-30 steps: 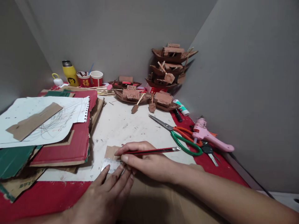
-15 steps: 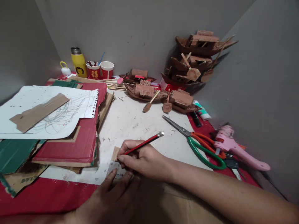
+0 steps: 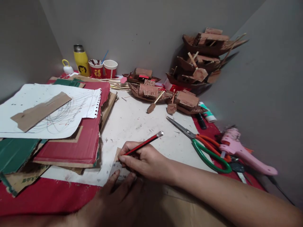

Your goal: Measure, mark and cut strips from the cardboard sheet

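My right hand [image 3: 148, 159] is closed around a red and black pencil [image 3: 144, 143], its writing end hidden by the fingers near a strip of brown cardboard [image 3: 116, 153]. My left hand [image 3: 115, 195] lies with fingers spread on a grey ruler-like plate [image 3: 117, 169] with small print, which overlaps the cardboard. The plate is pressed flat under the fingertips, close to the right hand. A larger sheet of cardboard [image 3: 187, 211] lies in shadow below both hands.
Scissors [image 3: 189, 134], a pink glue gun [image 3: 246, 154] and keys [image 3: 237, 167] lie right. Cardboard boats [image 3: 150, 90] stand behind, others stacked [image 3: 208, 44] back right. Cardboard pieces and paper [image 3: 35, 94] are piled left; a yellow bottle [image 3: 81, 61] and red cups [image 3: 110, 69] stand back left.
The pencil's upper end has tipped slightly left and up in my right hand. My left hand stays on the plate. The whole view has shifted a little.
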### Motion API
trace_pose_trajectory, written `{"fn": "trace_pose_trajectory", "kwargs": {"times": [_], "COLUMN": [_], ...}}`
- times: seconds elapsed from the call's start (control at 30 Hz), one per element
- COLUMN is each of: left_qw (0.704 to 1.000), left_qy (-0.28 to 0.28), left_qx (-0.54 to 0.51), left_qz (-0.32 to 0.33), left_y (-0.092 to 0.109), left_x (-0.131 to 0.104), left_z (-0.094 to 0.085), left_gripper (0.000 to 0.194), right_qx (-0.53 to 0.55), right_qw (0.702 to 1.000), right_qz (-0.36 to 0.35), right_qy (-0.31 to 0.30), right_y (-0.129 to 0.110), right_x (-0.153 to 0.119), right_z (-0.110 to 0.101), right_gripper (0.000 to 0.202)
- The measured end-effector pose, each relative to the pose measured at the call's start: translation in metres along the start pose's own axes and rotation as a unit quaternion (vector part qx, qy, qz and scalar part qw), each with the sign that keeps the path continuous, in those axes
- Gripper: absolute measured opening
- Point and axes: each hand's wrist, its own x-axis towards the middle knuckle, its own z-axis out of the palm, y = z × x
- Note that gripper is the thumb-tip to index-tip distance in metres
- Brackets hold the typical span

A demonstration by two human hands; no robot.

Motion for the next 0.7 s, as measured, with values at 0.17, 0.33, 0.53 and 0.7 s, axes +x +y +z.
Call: {"fn": "trace_pose_trajectory", "kwargs": {"times": [0.17, 0.33, 0.53, 0.7], "left_qw": [0.999, 0.997, 0.997, 0.998], "left_qy": [-0.027, -0.049, -0.040, -0.023], "left_qx": [-0.031, -0.056, -0.065, -0.057], "left_qz": [-0.015, -0.023, 0.005, -0.020], "left_y": [0.002, 0.002, -0.005, -0.003], "left_x": [0.001, 0.002, 0.002, 0.001], "left_z": [0.001, -0.003, -0.005, -0.004], "left_gripper": [0.048, 0.051, 0.048, 0.049], "right_qx": [-0.028, -0.048, -0.063, -0.100], "right_qw": [0.999, 0.998, 0.997, 0.994], "right_qz": [-0.006, -0.018, -0.018, -0.019], "right_qy": [-0.018, -0.028, -0.034, -0.047], "right_y": [-0.003, -0.007, -0.014, -0.017], "right_x": [0.002, 0.004, 0.001, -0.005], "right_z": [-0.002, -0.003, -0.008, -0.015], "right_gripper": [0.009, 0.009, 0.012, 0.015]}}
